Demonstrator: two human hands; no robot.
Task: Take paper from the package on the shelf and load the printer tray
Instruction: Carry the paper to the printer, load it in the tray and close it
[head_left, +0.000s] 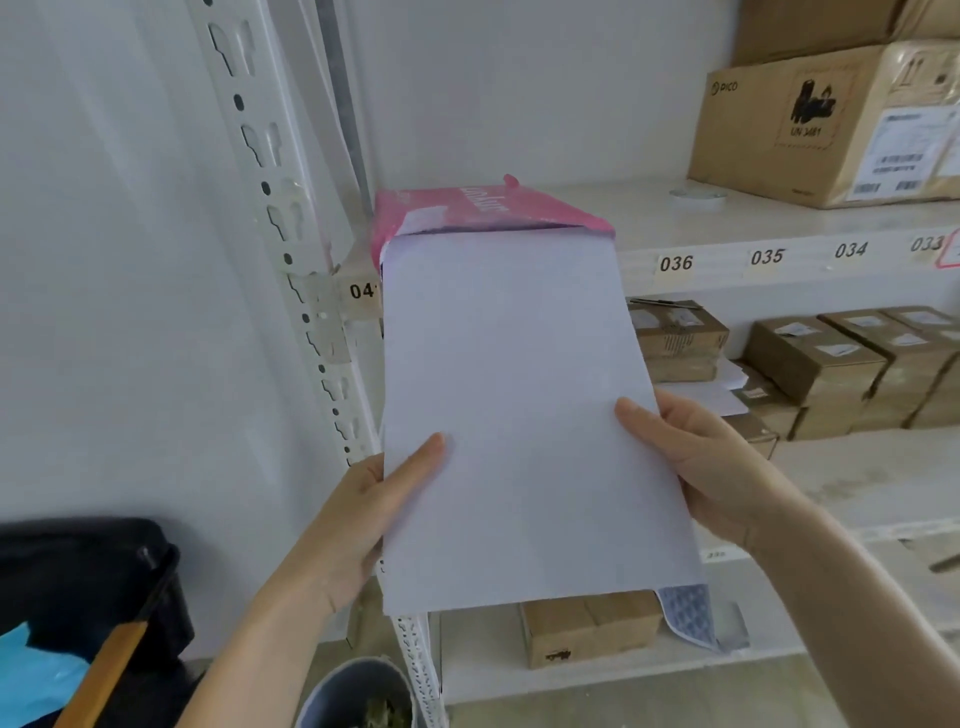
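A stack of white paper (519, 405) is held in front of me, its far end still inside the open mouth of a pink paper package (483, 208) lying on the shelf (753, 228). My left hand (358, 519) grips the stack's left edge, thumb on top. On the opposite edge my right hand (696, 467) holds it the same way. The printer is not in view.
Cardboard boxes (831, 130) stand at the shelf's back right, smaller boxes (821, 364) on the lower shelf. A white slotted upright (291, 249) stands to the left. A dark bin (88, 597) and a round grey bin (358, 696) sit below left.
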